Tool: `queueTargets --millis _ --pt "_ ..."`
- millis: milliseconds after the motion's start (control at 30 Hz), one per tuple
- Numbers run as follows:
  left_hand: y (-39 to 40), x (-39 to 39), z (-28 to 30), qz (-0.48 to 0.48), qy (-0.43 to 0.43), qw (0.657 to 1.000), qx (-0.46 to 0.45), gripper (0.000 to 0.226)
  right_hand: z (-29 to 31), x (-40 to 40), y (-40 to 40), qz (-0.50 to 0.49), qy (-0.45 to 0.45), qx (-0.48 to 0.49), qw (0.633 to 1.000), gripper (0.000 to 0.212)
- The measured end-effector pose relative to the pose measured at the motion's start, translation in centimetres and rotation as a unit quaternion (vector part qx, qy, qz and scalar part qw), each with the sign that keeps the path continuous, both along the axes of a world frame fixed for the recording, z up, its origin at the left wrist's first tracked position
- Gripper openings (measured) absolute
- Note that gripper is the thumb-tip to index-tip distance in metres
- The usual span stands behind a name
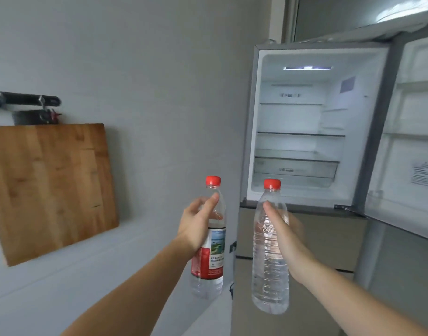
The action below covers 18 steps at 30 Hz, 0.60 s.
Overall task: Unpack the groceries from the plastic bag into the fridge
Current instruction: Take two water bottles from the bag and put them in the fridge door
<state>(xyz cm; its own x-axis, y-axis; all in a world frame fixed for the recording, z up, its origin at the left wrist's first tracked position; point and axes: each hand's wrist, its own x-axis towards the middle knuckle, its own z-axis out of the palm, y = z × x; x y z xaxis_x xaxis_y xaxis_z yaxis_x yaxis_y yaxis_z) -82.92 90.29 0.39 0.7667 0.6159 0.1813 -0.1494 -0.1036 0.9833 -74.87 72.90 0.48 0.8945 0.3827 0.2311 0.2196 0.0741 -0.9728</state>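
Each hand, left hand (198, 224) and right hand (284, 241), grips an upright water bottle, labelled bottle (211, 238) and bare bottle (269, 263), raised toward the open fridge (254, 132) for shelving.

Two upright red-capped water bottles, labelled one (209, 241) left, bare one (269, 258) right, before the open fridge (297, 122).

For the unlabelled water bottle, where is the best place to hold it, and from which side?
Grip the unlabelled bottle on its upper body below the shoulder, from its right side, as the right hand does. It stands upright, and the ribbed wall there gives the fingers purchase.
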Motion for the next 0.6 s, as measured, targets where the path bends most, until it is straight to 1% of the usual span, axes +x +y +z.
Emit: queueTargets --millis 100,267,367,433,600 --pt "0.0 5.2 0.0 -0.032 0.007 0.999 0.014 0.039 -0.4 4.3 0.4 -0.026 0.002 0.004 1.000 0.029" --pt "0.0 13.7 0.5 -0.058 0.021 0.997 0.039 0.039 -0.8 11.9 1.2 -0.048 0.018 0.013 0.999 0.035" --pt "0.1 19.4 1.5 -0.064 0.027 0.996 0.061 0.037 -0.3 16.8 1.4 -0.049 0.027 0.028 0.998 0.025" --pt "-0.1 22.9 2.0 -0.072 0.029 0.994 0.073 0.038 0.1 20.0 1.4 -0.061 0.027 0.035 0.997 0.023" --pt "-0.5 30.1 2.7 -0.109 0.025 0.991 0.070 0.034 0.8 26.9 1.4 -0.086 0.025 0.033 0.995 0.029"
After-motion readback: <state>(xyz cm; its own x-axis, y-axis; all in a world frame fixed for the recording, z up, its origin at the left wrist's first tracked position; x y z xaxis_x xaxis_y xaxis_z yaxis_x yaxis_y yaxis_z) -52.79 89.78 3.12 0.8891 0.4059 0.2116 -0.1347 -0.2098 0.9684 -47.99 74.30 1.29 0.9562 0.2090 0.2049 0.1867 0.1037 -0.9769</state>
